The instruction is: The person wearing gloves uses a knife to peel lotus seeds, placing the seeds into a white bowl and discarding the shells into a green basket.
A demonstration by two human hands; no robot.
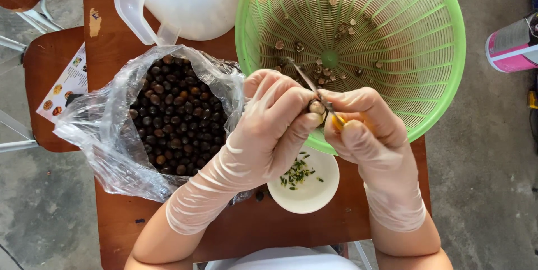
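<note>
A pale seed (316, 107) sits pinched in the fingertips of the gloved left hand (269, 130), above the near rim of a green basket (448, 79). The gloved right hand (372, 130) is clamped on a small knife (314, 88), its blade against the seed. The basket holds shell scraps. A plastic bag (106, 135) holds dark seeds, a white jug (196, 6) peeled ones, a white bowl (314, 197) green bits.

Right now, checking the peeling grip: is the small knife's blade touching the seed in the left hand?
Touching. The head view shows the knife blade lying against the pale seed pinched by the left hand.
</note>
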